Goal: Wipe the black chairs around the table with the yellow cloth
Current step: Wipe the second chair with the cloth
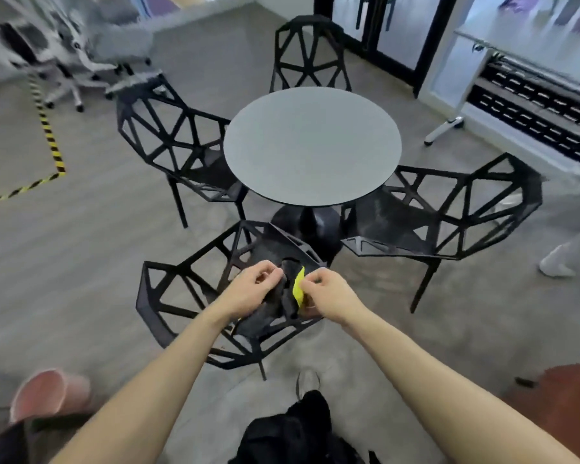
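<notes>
Both hands over nearest black chair (188,296) at round table (312,145): right hand (325,291) pinches yellow cloth (298,287); left hand (253,286) grips dark, seemingly fabric, bundle (278,306).

The round table (312,145) has a matt grey top, smooth and without shine. Around the table, the black chairs (178,142) look like hard plastic or metal in open triangle frames, with a matt finish. Over the chair nearest the table's front edge, the yellow cloth (298,287) looks soft, beside dark fabric (278,296). The floor (91,222) under the table looks like matt grey carpet.
</notes>
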`<state>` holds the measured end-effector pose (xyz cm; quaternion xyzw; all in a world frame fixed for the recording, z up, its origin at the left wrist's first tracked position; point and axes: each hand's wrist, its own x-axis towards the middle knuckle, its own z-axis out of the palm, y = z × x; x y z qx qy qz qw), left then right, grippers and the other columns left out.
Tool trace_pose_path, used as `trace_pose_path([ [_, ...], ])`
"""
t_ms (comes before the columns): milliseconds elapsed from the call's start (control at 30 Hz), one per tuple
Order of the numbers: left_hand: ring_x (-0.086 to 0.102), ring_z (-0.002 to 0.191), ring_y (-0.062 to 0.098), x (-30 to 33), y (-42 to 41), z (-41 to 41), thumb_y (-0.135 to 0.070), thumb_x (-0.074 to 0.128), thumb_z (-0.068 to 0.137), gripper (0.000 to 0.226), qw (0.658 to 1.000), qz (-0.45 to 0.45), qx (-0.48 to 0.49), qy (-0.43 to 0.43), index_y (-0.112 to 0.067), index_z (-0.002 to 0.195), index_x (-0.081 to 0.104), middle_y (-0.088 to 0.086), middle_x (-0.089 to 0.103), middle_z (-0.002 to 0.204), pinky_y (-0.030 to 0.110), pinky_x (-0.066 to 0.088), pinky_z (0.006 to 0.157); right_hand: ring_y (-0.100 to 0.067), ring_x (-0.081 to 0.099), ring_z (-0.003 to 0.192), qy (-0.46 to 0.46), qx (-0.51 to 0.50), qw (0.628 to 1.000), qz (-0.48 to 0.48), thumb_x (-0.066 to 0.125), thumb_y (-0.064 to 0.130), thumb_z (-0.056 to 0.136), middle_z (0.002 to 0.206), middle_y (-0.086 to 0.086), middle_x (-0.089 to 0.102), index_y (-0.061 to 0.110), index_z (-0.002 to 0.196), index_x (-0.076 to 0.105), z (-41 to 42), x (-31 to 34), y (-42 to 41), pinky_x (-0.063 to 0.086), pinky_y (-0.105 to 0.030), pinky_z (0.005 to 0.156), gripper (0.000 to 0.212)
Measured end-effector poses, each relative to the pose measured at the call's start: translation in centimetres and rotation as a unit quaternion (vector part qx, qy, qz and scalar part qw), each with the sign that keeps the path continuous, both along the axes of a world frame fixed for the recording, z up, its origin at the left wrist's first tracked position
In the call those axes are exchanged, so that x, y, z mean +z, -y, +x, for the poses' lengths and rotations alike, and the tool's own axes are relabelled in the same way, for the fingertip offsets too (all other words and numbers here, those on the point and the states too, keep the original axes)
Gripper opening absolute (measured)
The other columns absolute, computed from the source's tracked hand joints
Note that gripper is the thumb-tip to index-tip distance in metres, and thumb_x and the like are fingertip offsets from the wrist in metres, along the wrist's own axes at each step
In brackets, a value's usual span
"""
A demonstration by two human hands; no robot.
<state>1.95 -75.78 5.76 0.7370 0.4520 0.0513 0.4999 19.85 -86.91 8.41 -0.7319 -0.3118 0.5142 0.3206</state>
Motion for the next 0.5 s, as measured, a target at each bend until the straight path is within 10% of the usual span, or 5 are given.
trace_pose_path([
  [133, 0.054, 0.082, 0.002, 1.7, -0.5, -1.9, -0.049, 0.08, 0.095, 0.027, 0.997, -0.062, 0.013, 0.049, -0.034, 0.116, 0.071, -0.008, 0.061, 0.096, 0.015, 0.047, 0.073, -0.026, 0.077, 0.101, -0.06, 0.082, 0.995, -0.008, 0.055, 0.026, 0.107, 0.104, -0.011, 0.079, 0.013, 0.116, 0.063, -2.4, 0.7, -3.1, 0.064, -0.047, 0.093, 0.017],
  [267, 0.069, 0.096, -0.005, 2.4, -1.8, -5.0, -0.017, 0.086, 0.093, 0.031, 0.997, -0.034, 0.049, 0.046, -0.042, 0.107, 0.073, -0.015, 0.075, 0.102, 0.016, 0.052, 0.087, -0.03, 0.08, 0.098, -0.113, 0.181, 0.976, -0.031, 0.051, 0.008, 0.102, 0.105, -0.012, 0.081, 0.019, 0.12, 0.07, -1.7, 1.4, -4.9, 0.061, -0.054, 0.095, 0.028],
  [333, 0.071, 0.108, 0.002, 2.6, -2.0, -6.3, -0.016, 0.086, 0.092, 0.038, 0.998, -0.005, 0.057, 0.018, -0.048, 0.106, 0.071, -0.016, 0.076, 0.111, 0.018, 0.052, 0.097, -0.028, 0.079, 0.085, 0.025, 0.189, 0.981, 0.023, 0.062, 0.011, 0.092, 0.108, -0.002, 0.078, 0.024, 0.122, 0.065, -0.9, 0.7, -5.9, 0.063, -0.06, 0.085, 0.032],
  [433, 0.073, 0.106, 0.0, 3.7, -1.7, -7.4, -0.018, 0.089, 0.09, 0.035, 0.997, 0.004, 0.072, -0.004, -0.041, 0.113, 0.076, -0.01, 0.079, 0.113, 0.019, 0.053, 0.097, -0.011, 0.064, 0.116, 0.22, 0.332, 0.911, 0.101, 0.083, 0.035, 0.075, 0.148, 0.016, 0.049, 0.043, 0.157, 0.035, -0.5, 0.2, -8.4, 0.058, -0.039, 0.096, 0.096],
  [500, 0.074, 0.103, -0.003, 4.6, -1.4, -8.0, -0.015, 0.091, 0.086, 0.036, 0.995, 0.005, 0.095, 0.004, -0.03, 0.117, 0.08, -0.012, 0.081, 0.11, 0.014, 0.052, 0.094, -0.011, 0.059, 0.125, 0.23, 0.447, 0.856, 0.124, 0.086, 0.036, 0.075, 0.143, 0.012, 0.058, 0.039, 0.153, 0.045, -1.4, 0.0, -10.7, 0.052, -0.034, 0.099, 0.088],
])
